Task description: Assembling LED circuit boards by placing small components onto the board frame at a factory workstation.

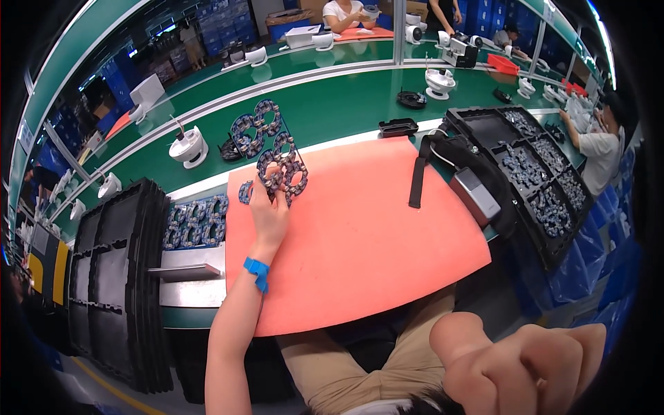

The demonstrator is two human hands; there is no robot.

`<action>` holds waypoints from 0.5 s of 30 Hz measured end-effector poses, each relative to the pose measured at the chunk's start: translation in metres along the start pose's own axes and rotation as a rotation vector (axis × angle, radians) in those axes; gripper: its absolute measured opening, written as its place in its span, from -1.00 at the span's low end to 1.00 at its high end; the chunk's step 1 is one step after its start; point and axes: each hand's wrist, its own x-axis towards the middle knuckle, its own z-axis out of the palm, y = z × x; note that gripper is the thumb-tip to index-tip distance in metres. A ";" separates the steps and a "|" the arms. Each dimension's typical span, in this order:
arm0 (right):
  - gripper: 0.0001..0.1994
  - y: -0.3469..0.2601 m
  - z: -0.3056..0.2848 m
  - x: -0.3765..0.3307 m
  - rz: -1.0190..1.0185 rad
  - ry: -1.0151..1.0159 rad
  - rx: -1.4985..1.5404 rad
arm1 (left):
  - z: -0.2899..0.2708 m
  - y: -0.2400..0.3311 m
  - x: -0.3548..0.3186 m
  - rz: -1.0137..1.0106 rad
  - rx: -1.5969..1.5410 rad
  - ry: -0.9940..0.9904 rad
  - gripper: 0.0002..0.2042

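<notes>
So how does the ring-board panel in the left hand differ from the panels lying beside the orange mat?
The held panel is lifted and tilted, gripped by the left hand. The lying panels rest flat on the bench left of the orange mat, untouched. Both show blue ring-shaped boards.

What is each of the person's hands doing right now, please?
Left hand: closed on a panel of ring-shaped circuit boards.
Right hand: close to the camera, fingers curled, holding nothing visible.

Panel of round blue circuit boards (271,149), ring-shaped w/ center holes, joined in a cluster, held tilted upright above orange mat's far-left edge.
</notes>
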 end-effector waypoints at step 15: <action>-0.51 0.021 0.007 0.013 0.802 0.071 0.257 | -0.001 -0.002 -0.002 -0.001 -0.006 0.011 -0.62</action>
